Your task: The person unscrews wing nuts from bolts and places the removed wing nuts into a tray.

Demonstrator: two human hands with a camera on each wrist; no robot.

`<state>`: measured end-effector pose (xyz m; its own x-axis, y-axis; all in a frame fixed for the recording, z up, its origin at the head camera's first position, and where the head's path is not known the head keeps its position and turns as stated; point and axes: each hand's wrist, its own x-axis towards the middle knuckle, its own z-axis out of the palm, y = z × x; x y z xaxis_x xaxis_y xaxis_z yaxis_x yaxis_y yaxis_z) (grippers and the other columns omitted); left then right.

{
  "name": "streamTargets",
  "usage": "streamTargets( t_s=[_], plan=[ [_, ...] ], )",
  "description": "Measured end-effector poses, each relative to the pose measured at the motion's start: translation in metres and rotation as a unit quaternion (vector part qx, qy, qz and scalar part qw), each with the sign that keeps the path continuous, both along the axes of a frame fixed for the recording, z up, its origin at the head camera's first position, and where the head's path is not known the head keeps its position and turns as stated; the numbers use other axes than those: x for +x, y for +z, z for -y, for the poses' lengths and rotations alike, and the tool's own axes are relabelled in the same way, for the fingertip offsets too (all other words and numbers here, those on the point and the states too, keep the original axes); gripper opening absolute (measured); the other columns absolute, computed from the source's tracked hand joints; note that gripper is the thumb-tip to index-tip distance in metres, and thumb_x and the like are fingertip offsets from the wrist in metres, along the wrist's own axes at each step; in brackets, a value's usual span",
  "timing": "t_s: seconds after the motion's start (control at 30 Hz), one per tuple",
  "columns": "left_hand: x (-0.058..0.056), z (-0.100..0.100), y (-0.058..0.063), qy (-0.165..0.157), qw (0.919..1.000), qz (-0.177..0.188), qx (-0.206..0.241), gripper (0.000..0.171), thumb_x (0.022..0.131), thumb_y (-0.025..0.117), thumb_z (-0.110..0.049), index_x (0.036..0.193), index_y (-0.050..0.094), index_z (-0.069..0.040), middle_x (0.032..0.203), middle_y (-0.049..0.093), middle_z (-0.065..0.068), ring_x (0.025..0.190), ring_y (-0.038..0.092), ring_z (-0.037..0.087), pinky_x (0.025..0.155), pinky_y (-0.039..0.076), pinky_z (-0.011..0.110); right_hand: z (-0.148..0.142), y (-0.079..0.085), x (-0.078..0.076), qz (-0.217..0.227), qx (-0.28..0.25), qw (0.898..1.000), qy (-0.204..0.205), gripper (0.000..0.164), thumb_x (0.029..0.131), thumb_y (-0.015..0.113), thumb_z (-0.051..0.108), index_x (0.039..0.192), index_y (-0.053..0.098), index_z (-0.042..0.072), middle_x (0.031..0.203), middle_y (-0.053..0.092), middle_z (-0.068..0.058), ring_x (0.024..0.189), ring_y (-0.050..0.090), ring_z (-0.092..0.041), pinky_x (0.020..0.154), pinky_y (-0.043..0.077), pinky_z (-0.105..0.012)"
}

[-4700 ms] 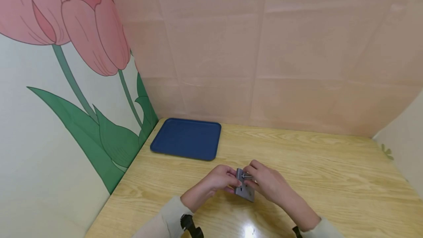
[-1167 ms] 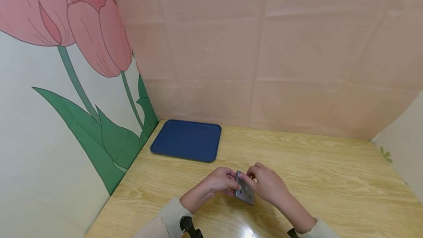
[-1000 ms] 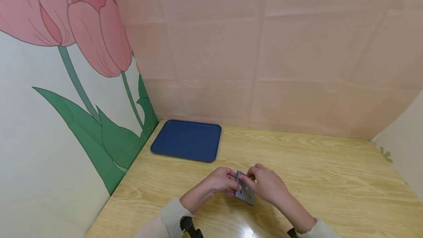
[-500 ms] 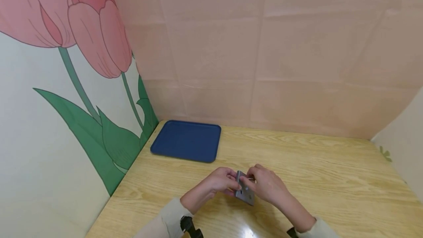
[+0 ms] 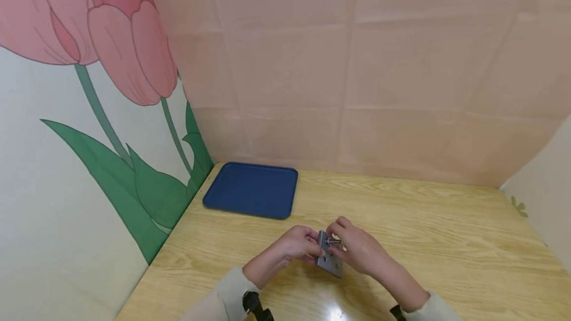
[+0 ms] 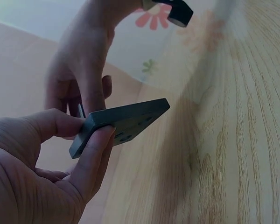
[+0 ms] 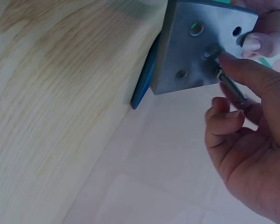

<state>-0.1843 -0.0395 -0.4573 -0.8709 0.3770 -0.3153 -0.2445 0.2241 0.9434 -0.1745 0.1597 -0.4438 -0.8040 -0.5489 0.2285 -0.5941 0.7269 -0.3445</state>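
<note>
"Baring the screw again, my right hand curls around it; my left hand pinches the drilled metal plate above the table."

"Fully seated?"

"Apparently not: it juts out at the plate."

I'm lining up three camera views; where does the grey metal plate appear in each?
Head: metal plate in the lower part, slightly right of centre.
Left wrist: metal plate just left of centre, seen partly edge-on.
Right wrist: metal plate at the top, right of centre, holed face showing.
Shared landmark: the left hand, gripping the metal plate in every view.
</note>
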Motion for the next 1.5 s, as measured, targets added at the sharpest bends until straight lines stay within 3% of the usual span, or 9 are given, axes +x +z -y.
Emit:
streamTargets(
  t_s=[0.17,0.37,0.53,0.7,0.87,1.1,1.3,1.5],
  plan=[
    [-0.001,0.001,-0.003,-0.003,1.0,0.003,-0.007,0.023,0.084,0.074,0.003,0.105,0.066,0.0,0.088,0.07,0.008,0.077,0.07,0.018,0.067,0.061,0.034,-0.002,-0.008,-0.003,-0.053,0.014,0.998,0.041,0.029,0.084,0.082,0.008,0.106,0.066,0.019,0.103,0.054,0.004,0.074,0.056,-0.003,0.054,0.044,-0.016],
    [-0.002,-0.001,-0.007,0.009,0.9999,0.004,-0.012,0.024,0.083,0.073,0.004,0.105,0.066,0.001,0.089,0.07,0.009,0.078,0.07,0.02,0.067,0.061,0.036,-0.004,-0.016,-0.007,-0.137,0.015,0.987,0.082,0.028,0.083,0.081,0.004,0.102,0.067,0.019,0.096,0.054,0.004,0.065,0.046,-0.001,0.048,0.035,-0.014],
    [-0.002,-0.001,-0.01,0.012,0.9998,0.003,-0.013,0.024,0.083,0.072,0.005,0.106,0.066,0.002,0.089,0.07,0.01,0.079,0.07,0.021,0.066,0.061,0.036,-0.004,-0.022,-0.009,-0.177,0.006,0.98,0.091,0.029,0.082,0.081,0.004,0.101,0.067,0.02,0.094,0.054,0.005,0.063,0.043,0.0,0.046,0.033,-0.012],
    [0.0,0.003,-0.007,0.006,1.0,0.005,-0.004,0.024,0.083,0.072,0.004,0.106,0.066,0.002,0.088,0.07,0.01,0.079,0.07,0.021,0.066,0.061,0.036,-0.003,-0.018,-0.005,-0.122,0.004,0.99,0.071,0.025,0.086,0.079,0.01,0.105,0.066,0.02,0.097,0.054,0.006,0.066,0.047,0.001,0.049,0.038,-0.014],
    [0.001,0.006,-0.005,0.0,1.0,0.005,0.007,0.024,0.083,0.072,0.004,0.106,0.066,0.002,0.089,0.07,0.01,0.079,0.07,0.021,0.067,0.061,0.036,0.003,-0.011,0.001,-0.038,-0.005,0.999,0.005,0.015,0.096,0.07,0.033,0.103,0.068,0.021,0.1,0.057,0.008,0.07,0.054,0.001,0.054,0.045,-0.018],
    [0.002,0.009,-0.003,-0.005,1.0,0.002,-0.003,0.024,0.084,0.074,0.002,0.107,0.066,0.001,0.089,0.069,0.009,0.079,0.07,0.019,0.067,0.061,0.036,0.012,-0.005,0.004,0.055,-0.022,0.992,-0.11,0.03,0.1,0.058,0.047,0.092,0.07,0.02,0.089,0.059,0.01,0.067,0.053,-0.004,0.055,0.046,-0.026],
    [0.002,0.01,-0.004,-0.01,0.9999,0.0,-0.008,0.025,0.084,0.074,0.001,0.108,0.066,0.0,0.089,0.07,0.008,0.079,0.07,0.019,0.067,0.061,0.035,0.014,-0.004,0.004,0.096,-0.027,0.986,-0.13,0.032,0.099,0.06,0.048,0.088,0.071,0.02,0.085,0.061,0.008,0.069,0.053,-0.006,0.058,0.047,-0.028],
    [0.003,0.01,-0.003,-0.01,0.9999,0.002,-0.006,0.024,0.084,0.074,0.002,0.107,0.066,0.0,0.089,0.069,0.009,0.078,0.07,0.019,0.067,0.061,0.036,0.014,-0.005,0.005,0.1,-0.025,0.987,-0.124,0.032,0.099,0.062,0.046,0.085,0.07,0.019,0.08,0.059,0.008,0.065,0.05,-0.007,0.057,0.045,-0.027]
  ],
)
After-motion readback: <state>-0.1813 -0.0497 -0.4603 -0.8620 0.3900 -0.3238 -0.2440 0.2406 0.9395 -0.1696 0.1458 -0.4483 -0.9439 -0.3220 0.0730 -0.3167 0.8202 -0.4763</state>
